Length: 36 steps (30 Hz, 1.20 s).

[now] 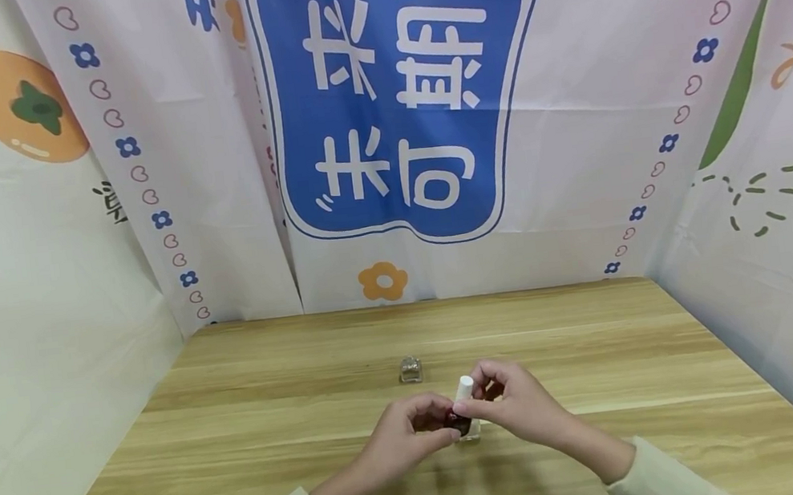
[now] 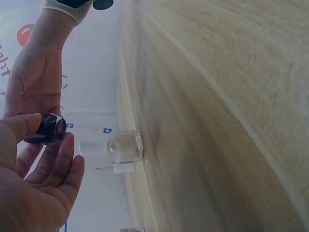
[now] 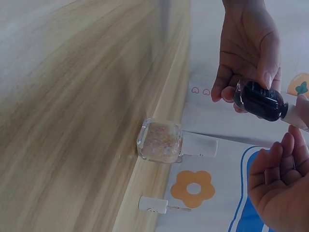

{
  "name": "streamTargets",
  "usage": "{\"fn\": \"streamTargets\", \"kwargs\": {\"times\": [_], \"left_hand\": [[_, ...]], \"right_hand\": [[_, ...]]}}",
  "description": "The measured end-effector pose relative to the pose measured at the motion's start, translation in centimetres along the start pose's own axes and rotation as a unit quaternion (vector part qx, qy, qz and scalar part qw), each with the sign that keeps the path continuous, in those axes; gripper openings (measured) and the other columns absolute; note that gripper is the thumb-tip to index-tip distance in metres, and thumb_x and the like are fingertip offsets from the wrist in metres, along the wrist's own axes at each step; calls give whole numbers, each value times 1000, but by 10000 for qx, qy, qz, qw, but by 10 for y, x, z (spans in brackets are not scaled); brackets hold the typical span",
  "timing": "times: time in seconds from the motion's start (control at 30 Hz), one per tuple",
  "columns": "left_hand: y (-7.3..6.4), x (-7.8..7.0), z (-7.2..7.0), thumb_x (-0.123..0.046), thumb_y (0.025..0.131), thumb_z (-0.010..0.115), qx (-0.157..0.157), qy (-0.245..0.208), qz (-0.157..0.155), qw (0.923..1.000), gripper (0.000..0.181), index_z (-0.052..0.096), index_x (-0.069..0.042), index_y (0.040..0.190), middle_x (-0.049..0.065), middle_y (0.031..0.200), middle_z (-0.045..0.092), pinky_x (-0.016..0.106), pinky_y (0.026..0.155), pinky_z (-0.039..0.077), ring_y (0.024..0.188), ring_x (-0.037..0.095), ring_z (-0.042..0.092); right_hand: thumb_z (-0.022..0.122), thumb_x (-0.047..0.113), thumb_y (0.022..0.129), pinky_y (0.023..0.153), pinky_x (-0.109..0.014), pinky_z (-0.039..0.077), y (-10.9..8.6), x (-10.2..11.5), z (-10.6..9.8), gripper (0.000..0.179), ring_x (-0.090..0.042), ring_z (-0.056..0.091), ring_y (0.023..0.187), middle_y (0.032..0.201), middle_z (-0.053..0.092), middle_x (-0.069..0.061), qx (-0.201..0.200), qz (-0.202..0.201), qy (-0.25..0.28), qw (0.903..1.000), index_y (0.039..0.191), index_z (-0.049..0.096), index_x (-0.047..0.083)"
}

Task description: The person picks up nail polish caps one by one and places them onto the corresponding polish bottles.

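- Clearly smooth and glossy: a dark bottle [image 3: 260,100] of rounded glass with pale lettering, narrowing at the neck to a plain white cap [image 1: 464,388].
- Thick-walled, see-through and squarish: a glitter bottle [image 3: 159,141] full of pink and yellowish flecks, upright under its own white lid [image 3: 200,145], on a streaky wood-grain table [image 1: 277,421].
- Farther back, stood on its flat end, a loose brush cap [image 3: 153,204] with a thin brush [image 3: 179,209] pointing up.
- Beyond both hands on the table, a small clear glass bottle [image 1: 410,369].
- Lifted off the table, slightly tilted, near the glitter bottle: the dark bottle, between the hands.
- Left hand [image 1: 410,431]: fingers bent, gripping the dark bottle by its body, thumb pressed along the lettered side.
- Right hand [image 1: 518,406]: pinching the white cap, thumb against it, remaining fingers loosely curved.
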<state>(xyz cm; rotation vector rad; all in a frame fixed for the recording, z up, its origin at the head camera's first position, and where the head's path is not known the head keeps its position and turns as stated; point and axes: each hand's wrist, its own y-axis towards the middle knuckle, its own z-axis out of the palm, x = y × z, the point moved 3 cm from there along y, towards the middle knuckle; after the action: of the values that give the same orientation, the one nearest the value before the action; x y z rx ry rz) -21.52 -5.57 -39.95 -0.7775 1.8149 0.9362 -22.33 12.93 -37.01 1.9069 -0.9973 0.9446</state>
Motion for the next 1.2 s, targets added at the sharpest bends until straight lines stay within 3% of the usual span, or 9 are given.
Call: {"fn": "streamTargets", "kwargs": {"times": [0.23,0.47,0.63,1.2], "left_hand": [[0,-3,-2,-6,85,74,-37,65,-76,9999,22,69,-4,106,3,98,70,27,79,55,86,16,66],[0,-3,-4,-7,85,74,285,-31,-5,9996,22,68,-4,107,4,99,70,29,80,55,88,16,66],[0,-3,-3,-7,86,73,396,-89,32,9992,22,68,-3,106,5,99,70,30,81,55,89,16,66],[-1,-3,-3,-6,86,72,224,-106,-4,9997,22,69,-4,108,5,101,70,29,81,55,89,16,66]], "right_hand": [[78,24,83,67,-28,49,2,2,-6,21,-20,56,78,85,59,-2,229,-124,-137,9996,92,65,11],[70,15,91,75,-30,52,4,9,-13,26,-19,58,90,98,65,-1,1046,-1047,-96,9889,116,67,9],[65,11,93,73,-29,52,4,13,-11,23,-13,56,88,97,65,-5,1365,-1486,-39,9794,115,68,6],[74,21,86,73,-29,50,3,6,-4,11,-17,57,83,92,65,1,617,-788,-70,9950,94,72,13]]}}
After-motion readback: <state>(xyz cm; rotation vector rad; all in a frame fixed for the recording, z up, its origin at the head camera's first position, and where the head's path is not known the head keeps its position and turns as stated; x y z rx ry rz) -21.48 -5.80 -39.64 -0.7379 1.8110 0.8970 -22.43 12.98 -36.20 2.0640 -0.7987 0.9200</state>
